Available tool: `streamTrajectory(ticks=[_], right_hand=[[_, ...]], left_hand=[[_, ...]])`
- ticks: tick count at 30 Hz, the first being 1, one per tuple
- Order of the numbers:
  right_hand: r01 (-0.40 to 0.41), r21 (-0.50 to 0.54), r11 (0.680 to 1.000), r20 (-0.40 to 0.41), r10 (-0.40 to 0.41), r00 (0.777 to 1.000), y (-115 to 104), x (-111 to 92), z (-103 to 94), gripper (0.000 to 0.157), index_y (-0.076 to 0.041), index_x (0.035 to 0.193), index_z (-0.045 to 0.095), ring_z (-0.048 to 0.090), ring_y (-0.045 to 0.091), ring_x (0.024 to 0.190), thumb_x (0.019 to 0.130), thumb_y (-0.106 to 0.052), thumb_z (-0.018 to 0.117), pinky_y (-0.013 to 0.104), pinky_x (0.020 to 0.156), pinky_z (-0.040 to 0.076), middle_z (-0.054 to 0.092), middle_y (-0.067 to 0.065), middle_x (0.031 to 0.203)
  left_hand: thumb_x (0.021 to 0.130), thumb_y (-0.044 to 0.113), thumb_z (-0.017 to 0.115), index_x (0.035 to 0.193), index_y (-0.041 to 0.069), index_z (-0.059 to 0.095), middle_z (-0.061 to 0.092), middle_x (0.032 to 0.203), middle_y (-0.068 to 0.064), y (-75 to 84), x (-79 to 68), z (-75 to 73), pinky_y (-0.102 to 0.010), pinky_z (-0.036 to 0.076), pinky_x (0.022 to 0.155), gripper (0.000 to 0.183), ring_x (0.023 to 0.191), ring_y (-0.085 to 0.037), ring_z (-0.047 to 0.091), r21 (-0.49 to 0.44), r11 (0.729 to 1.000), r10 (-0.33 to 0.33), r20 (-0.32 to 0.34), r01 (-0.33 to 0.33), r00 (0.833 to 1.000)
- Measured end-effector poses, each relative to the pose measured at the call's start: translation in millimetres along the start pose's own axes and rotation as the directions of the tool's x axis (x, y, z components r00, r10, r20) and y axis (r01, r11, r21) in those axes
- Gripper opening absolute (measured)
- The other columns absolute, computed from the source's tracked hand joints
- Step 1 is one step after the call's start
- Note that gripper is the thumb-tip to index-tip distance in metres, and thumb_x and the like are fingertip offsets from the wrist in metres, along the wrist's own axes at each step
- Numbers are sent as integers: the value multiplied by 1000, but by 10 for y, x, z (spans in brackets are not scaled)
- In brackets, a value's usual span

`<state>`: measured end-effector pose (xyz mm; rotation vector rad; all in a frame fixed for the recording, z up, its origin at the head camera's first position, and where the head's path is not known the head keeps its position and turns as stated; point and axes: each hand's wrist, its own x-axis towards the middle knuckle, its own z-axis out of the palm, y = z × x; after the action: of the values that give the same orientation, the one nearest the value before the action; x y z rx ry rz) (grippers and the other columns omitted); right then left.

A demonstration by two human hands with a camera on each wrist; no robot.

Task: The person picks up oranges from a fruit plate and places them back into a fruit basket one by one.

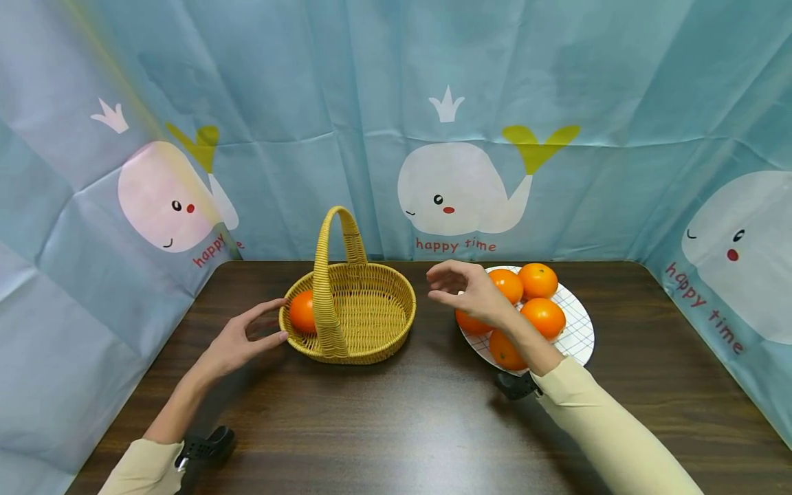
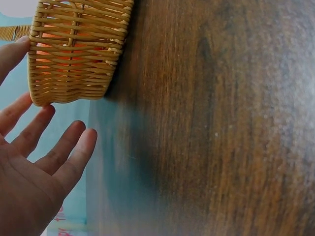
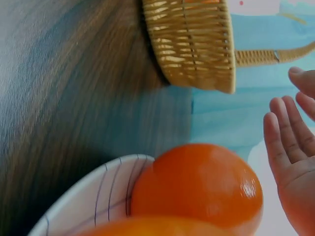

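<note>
A yellow wicker basket (image 1: 377,354) with a tall arched handle stands on the table, and one orange (image 1: 302,312) lies in its left end. At the basket's left rim is my left hand (image 1: 230,345); its thumb and fingertips touch the wickerwork (image 2: 74,59), fingers mostly straight. My right hand (image 1: 479,292) hovers between basket and plate, above the plate's left edge. It holds nothing, and its fingers (image 3: 280,142) are loosely bent. Below and beside it, several oranges (image 1: 543,318) sit on a white plate (image 1: 580,330) with a line pattern; my forearm partly covers them.
The dark wooden table (image 1: 371,426) ends at a light blue curtain (image 1: 297,192) printed with whales, which closes off the back and both sides. A black strap device (image 1: 207,443) is on the left wrist, another (image 1: 516,385) on the right.
</note>
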<state>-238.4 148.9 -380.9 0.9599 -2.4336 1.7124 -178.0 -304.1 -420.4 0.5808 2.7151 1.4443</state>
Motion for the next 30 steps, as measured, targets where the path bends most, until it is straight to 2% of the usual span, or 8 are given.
streamTrajectory(ticks=[6, 9, 12, 14, 19, 21, 26, 30], right_hand=[[-27, -4, 1000, -5, 27, 1000, -34, -56, -122, 30, -2, 117, 69, 68, 26, 96, 89, -4, 79, 41, 87, 56, 69, 10, 108], [-48, -8, 999, 1, 48, 999, -36, -101, -191, 32, -2, 119, 68, 67, 27, 98, 89, -5, 80, 39, 87, 56, 69, 10, 109], [-65, -13, 998, -1, 65, 998, -25, -159, -269, 33, -2, 120, 68, 67, 27, 99, 89, -5, 80, 36, 86, 57, 68, 10, 110], [-69, -27, 997, -3, 69, 998, -18, -200, -326, 33, -2, 120, 67, 68, 27, 100, 89, -6, 79, 35, 87, 56, 68, 10, 110], [-85, -57, 995, -10, 85, 996, 3, -295, -463, 32, -3, 121, 67, 68, 26, 102, 91, -9, 78, 33, 89, 55, 68, 10, 113], [-96, -58, 994, -13, 95, 995, 15, -327, -508, 32, -3, 122, 67, 68, 26, 102, 92, -10, 78, 33, 89, 55, 68, 10, 115], [-132, -44, 990, -15, 132, 991, 9, -413, -620, 33, -3, 122, 66, 67, 27, 103, 91, -10, 78, 33, 88, 55, 66, 12, 116], [-143, -62, 988, -22, 142, 990, 16, -483, -725, 32, -1, 121, 66, 67, 29, 103, 93, -10, 77, 31, 88, 55, 67, 19, 116]], left_hand=[[98, 15, 70, 152, 4, 44, 45, 151, -21, 5, -7, -5, -60, 49, 95, 61, 127, -48, 51, 5, 1000, -8, 5, 8, 1000], [99, 17, 70, 153, 6, 44, 44, 151, -20, 0, -11, -15, -46, 53, 93, 61, 128, -46, 51, 12, 1000, -24, 10, 24, 1000], [99, 18, 70, 153, 7, 43, 44, 152, -19, -13, -6, -20, -34, 52, 92, 61, 129, -45, 51, 14, 1000, -26, 14, 26, 1000], [99, 18, 69, 154, 6, 43, 44, 152, -18, -25, 0, -21, -36, 52, 93, 62, 128, -45, 51, 18, 1000, -21, 16, 21, 1000], [99, 16, 69, 153, 5, 43, 44, 152, -18, -48, 8, -14, -60, 47, 96, 61, 129, -44, 50, 9, 1000, -1, 16, 0, 1000], [99, 16, 69, 153, 5, 43, 44, 152, -18, -53, 7, -14, -63, 45, 97, 61, 130, -45, 50, 3, 1000, 0, 16, -1, 1000], [99, 17, 69, 154, 5, 42, 44, 152, -19, -48, 4, -13, -64, 45, 96, 62, 130, -45, 50, 4, 1000, -9, 19, 8, 1000], [99, 18, 69, 154, 5, 42, 43, 152, -20, -43, 6, -12, -63, 46, 95, 62, 129, -45, 50, 12, 1000, -14, 18, 13, 1000]])
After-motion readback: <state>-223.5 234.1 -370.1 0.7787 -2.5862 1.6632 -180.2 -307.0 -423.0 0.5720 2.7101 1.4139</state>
